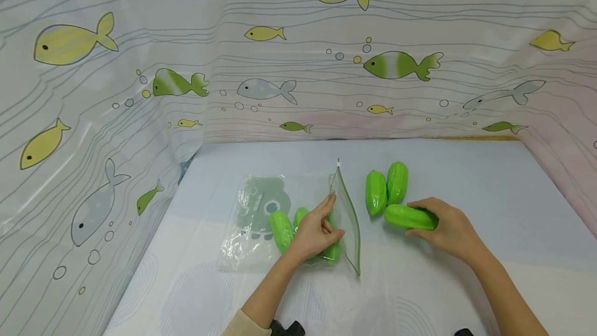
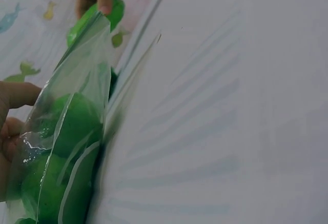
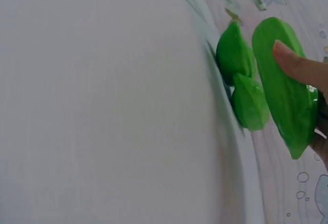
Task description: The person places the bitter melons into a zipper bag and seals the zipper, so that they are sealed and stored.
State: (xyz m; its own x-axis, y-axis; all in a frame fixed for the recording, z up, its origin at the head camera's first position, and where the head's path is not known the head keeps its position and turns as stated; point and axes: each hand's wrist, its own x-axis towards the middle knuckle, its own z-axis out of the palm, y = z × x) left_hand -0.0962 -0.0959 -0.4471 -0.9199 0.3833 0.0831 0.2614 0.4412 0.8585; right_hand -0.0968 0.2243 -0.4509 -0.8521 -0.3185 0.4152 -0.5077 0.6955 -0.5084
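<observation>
A clear zip bag [image 1: 256,253] with a green cartoon print lies on its side, its mouth gaping to the right. Inside it are several green cucumber-like vegetables [image 1: 281,231], partly covered by the left hand [image 1: 312,232]. That hand holds the bag near its mouth, index finger and thumb spread along the upper film; its exact contact is partly hidden. To the right, the right hand [image 1: 450,227] grips another green cucumber-like vegetable [image 1: 408,217] between thumb and fingers. The right wrist view shows this vegetable [image 3: 284,80] with its ridged skin and pointed end.
Two more green vegetables [image 1: 375,193] lie side by side just beyond the held one. The table [image 1: 513,211] has a pale patterned cover. A fish-print curtain [image 1: 289,61] hangs at the back and left. Dark pieces of wrist gear [image 1: 286,328] show at the bottom edge.
</observation>
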